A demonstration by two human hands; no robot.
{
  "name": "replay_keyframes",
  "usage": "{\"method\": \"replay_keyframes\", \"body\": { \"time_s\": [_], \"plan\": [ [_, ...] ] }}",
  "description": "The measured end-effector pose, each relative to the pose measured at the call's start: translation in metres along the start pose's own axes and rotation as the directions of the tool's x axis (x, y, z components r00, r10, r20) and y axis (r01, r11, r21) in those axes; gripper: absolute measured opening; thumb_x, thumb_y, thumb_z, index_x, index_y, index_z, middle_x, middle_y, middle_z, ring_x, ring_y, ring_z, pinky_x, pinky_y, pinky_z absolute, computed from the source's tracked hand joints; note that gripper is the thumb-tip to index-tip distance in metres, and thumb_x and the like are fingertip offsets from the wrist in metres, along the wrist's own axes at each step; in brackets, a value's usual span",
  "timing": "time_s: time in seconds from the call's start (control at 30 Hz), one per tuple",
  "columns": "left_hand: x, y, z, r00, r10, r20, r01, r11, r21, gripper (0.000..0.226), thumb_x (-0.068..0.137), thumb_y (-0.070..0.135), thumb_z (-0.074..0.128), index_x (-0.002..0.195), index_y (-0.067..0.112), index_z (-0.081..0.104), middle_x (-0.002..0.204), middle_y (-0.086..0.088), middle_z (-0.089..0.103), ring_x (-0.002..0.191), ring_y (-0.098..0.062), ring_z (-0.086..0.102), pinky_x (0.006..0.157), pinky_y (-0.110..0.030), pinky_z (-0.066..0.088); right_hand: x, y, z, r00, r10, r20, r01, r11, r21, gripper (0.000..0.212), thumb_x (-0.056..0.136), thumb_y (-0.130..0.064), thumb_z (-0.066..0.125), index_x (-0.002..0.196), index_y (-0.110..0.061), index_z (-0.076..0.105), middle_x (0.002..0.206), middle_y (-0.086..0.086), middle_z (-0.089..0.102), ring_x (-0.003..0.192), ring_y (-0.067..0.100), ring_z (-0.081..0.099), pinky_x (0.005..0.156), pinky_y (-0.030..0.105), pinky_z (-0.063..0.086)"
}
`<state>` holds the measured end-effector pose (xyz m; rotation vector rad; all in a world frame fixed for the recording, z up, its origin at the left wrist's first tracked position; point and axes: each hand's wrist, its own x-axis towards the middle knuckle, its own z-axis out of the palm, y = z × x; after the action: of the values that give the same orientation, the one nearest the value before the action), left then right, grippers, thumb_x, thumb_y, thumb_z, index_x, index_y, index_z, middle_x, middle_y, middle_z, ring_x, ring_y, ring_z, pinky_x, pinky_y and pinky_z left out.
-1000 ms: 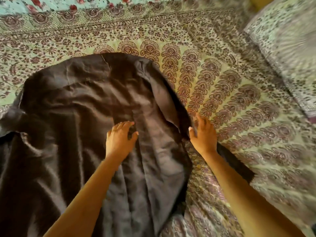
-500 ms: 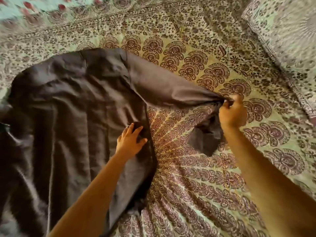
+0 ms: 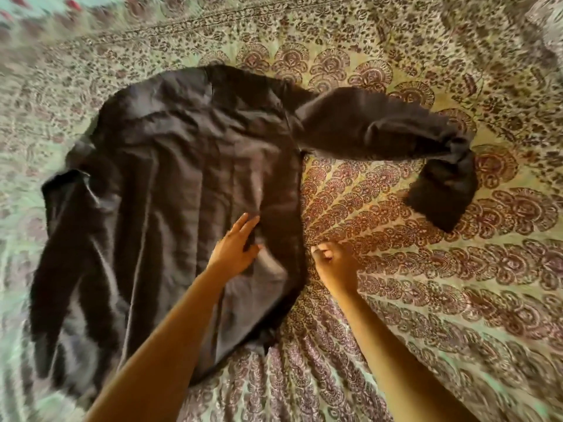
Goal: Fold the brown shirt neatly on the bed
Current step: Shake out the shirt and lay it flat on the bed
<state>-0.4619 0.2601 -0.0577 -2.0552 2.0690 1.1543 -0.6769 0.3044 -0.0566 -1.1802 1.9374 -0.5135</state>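
Observation:
The brown shirt (image 3: 182,178) lies spread flat on the bed, its body running from the far middle toward me. One long sleeve (image 3: 380,129) stretches out to the right, its cuff end bent down toward me. The other sleeve lies along the shirt's left side. My left hand (image 3: 236,248) rests palm down on the shirt's lower right part, fingers apart. Just off the shirt's right edge, my right hand (image 3: 330,263) is over the bedsheet with fingers curled in, and it holds nothing that I can see.
A bedsheet (image 3: 426,269) with a green ground and maroon paisley and floral print covers the whole bed. A pillow corner in a similar print shows at the top right edge (image 3: 548,19).
My right hand pulled the right sleeve out to the side, let it go and came back beside the shirt's right edge. The sleeve now lies flat. My left hand stayed on the shirt.

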Motion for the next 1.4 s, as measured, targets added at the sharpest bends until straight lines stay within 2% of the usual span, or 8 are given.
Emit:
{"method": "replay_keyframes", "body": {
  "time_s": [0.1, 0.27, 0.33, 0.5, 0.67, 0.83, 1.23, 1.4],
  "plan": [
    [-0.030, -0.038, -0.010, 0.996, -0.089, -0.031, 0.086, 0.994, -0.074, 0.061, 0.083, 0.037, 0.055, 0.140, 0.023, 0.039, 0.152, -0.002, 0.030, 0.122, -0.028, 0.051, 0.102, -0.046, 0.041, -0.032, -0.006, 0.035, 0.976, 0.063, 0.207, -0.097, 0.983, 0.156, 0.021, 0.086, -0.033, 0.063, 0.094, -0.014, 0.065, 0.083, 0.005, 0.069, 0.077, 0.022, 0.064, 0.066, 0.029, 0.049],
    [-0.091, -0.103, -0.016, 0.992, -0.124, -0.008, 0.124, 0.990, 0.061, 0.049, 0.087, 0.030, 0.056, 0.135, 0.027, 0.047, 0.152, 0.005, 0.028, 0.130, -0.022, 0.043, 0.109, -0.040, 0.033, -0.073, -0.014, 0.054, 0.936, 0.090, 0.341, -0.217, 0.909, 0.356, 0.028, 0.070, -0.034, 0.077, 0.089, -0.021, 0.061, 0.083, -0.008, 0.066, 0.080, 0.010, 0.063, 0.066, 0.011, 0.048],
    [-0.115, -0.127, -0.018, 0.990, -0.140, 0.011, 0.139, 0.988, 0.060, 0.051, 0.087, 0.023, 0.058, 0.136, 0.029, 0.046, 0.153, 0.006, 0.027, 0.131, -0.020, 0.042, 0.109, -0.041, 0.033, -0.083, -0.005, 0.056, 0.928, 0.112, 0.356, -0.228, 0.926, 0.302, 0.038, 0.069, -0.034, 0.079, 0.098, -0.017, 0.063, 0.092, -0.003, 0.069, 0.086, 0.014, 0.066, 0.077, 0.027, 0.054],
    [-0.182, -0.190, -0.030, 0.965, -0.258, -0.047, 0.258, 0.966, -0.003, 0.041, 0.088, 0.021, 0.055, 0.129, 0.026, 0.054, 0.145, 0.004, 0.041, 0.125, -0.023, 0.047, 0.102, -0.041, 0.037, -0.118, -0.005, 0.066, 0.972, 0.204, 0.112, -0.227, 0.938, 0.260, 0.022, 0.078, -0.020, 0.073, 0.096, -0.012, 0.065, 0.090, 0.005, 0.067, 0.092, 0.029, 0.064, 0.073, 0.035, 0.050],
    [-0.237, -0.252, -0.039, 0.839, -0.509, -0.194, 0.467, 0.855, -0.223, 0.037, 0.085, 0.011, 0.057, 0.122, 0.015, 0.058, 0.128, -0.010, 0.052, 0.112, -0.034, 0.053, 0.091, -0.043, 0.045, -0.163, -0.011, 0.104, 0.874, 0.478, -0.083, -0.462, 0.873, 0.158, 0.053, 0.094, -0.036, 0.049, 0.127, 0.005, 0.047, 0.133, 0.022, 0.048, 0.119, 0.035, 0.046, 0.100, 0.046, 0.037],
    [-0.253, -0.285, -0.047, 0.707, -0.654, -0.270, 0.613, 0.757, -0.227, 0.048, 0.083, 0.010, 0.053, 0.130, 0.019, 0.045, 0.130, -0.017, 0.040, 0.120, -0.039, 0.038, 0.096, -0.053, 0.035, -0.180, -0.021, 0.132, 0.833, 0.529, -0.161, -0.512, 0.848, 0.135, 0.050, 0.094, -0.030, 0.050, 0.124, 0.011, 0.049, 0.130, 0.030, 0.048, 0.118, 0.041, 0.047, 0.097, 0.046, 0.039],
    [-0.273, -0.333, -0.050, 0.605, -0.761, -0.235, 0.497, 0.591, -0.636, 0.024, 0.086, 0.022, 0.064, 0.094, 0.000, 0.065, 0.089, -0.021, 0.065, 0.086, -0.035, 0.060, 0.081, -0.043, 0.050, -0.202, -0.021, 0.107, 0.688, 0.475, -0.549, -0.378, 0.880, 0.289, 0.035, 0.094, -0.021, 0.050, 0.116, 0.005, 0.056, 0.117, 0.025, 0.060, 0.107, 0.038, 0.056, 0.082, 0.039, 0.042],
    [-0.285, -0.333, -0.043, 0.676, -0.737, -0.010, 0.404, 0.382, -0.831, 0.014, 0.087, 0.002, 0.059, 0.101, 0.005, 0.059, 0.075, -0.009, 0.062, 0.067, -0.021, 0.058, 0.044, -0.016, 0.048, -0.209, 0.025, 0.079, 0.739, 0.532, -0.413, -0.372, 0.834, 0.407, 0.042, 0.084, -0.042, 0.061, 0.107, -0.007, 0.061, 0.101, 0.013, 0.063, 0.096, 0.032, 0.060, 0.072, 0.040, 0.047]
  ]
}}
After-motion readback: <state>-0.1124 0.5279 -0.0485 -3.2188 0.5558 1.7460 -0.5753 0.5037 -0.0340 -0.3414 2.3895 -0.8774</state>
